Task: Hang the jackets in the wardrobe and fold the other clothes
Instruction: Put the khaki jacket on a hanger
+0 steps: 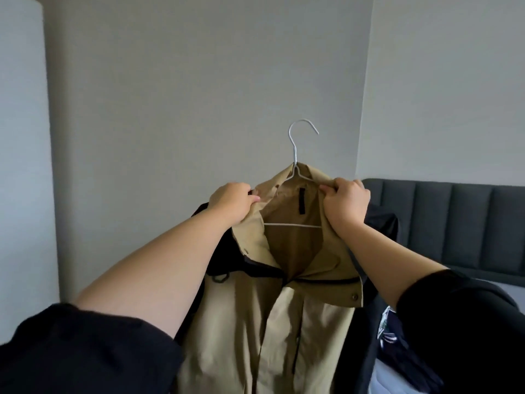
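Beige jacket, draped vertically on wire hanger: collar is pinched at either side by left hand and right hand, hook being held upright midway between them.

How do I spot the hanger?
Look at the grey wall in the middle. In front of it, the left hand and right hand hold up a tan jacket; the hanger pokes from its collar. It is the only thin pale wire, hooked on top.
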The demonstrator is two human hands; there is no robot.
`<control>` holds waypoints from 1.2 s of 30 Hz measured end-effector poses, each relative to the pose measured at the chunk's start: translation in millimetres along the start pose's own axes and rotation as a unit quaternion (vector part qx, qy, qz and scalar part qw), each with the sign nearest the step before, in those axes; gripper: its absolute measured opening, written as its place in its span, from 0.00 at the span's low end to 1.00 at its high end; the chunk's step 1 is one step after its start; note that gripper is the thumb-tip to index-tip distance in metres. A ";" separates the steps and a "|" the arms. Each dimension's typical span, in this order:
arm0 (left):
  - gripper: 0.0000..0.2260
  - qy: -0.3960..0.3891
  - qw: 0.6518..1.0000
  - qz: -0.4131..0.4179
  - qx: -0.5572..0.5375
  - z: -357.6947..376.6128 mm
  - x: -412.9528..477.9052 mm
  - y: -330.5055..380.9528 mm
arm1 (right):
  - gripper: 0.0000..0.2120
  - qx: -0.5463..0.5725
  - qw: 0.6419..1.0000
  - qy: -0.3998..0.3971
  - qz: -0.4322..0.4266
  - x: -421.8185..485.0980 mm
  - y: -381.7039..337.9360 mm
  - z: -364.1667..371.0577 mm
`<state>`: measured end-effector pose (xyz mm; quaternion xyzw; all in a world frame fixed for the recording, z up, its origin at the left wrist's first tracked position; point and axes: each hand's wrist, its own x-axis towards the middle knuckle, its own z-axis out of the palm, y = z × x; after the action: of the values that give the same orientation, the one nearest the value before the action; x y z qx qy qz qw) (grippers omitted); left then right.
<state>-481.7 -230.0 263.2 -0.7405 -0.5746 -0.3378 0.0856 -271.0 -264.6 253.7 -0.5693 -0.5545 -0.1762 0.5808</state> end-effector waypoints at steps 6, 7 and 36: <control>0.13 0.207 0.960 0.157 0.103 -61.8 18.9 112.9 | 0.10 -0.003 0.992 0.127 -0.006 64.8 -4.5 -118.9; 0.14 0.239 0.947 0.182 0.115 -71.8 20.2 128.5 | 0.10 -0.012 0.989 0.146 -0.016 74.6 -5.2 -137.4; 0.10 -0.243 0.968 0.068 -0.013 309.0 -165.0 261.1 | 0.11 -0.404 0.856 -0.297 0.125 -136.0 346.2 -170.9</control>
<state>-138.6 -286.7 -1.3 -0.8389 -0.5218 -0.1487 -0.0433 50.3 -368.7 22.5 -0.8438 -0.5049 -0.1327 0.1244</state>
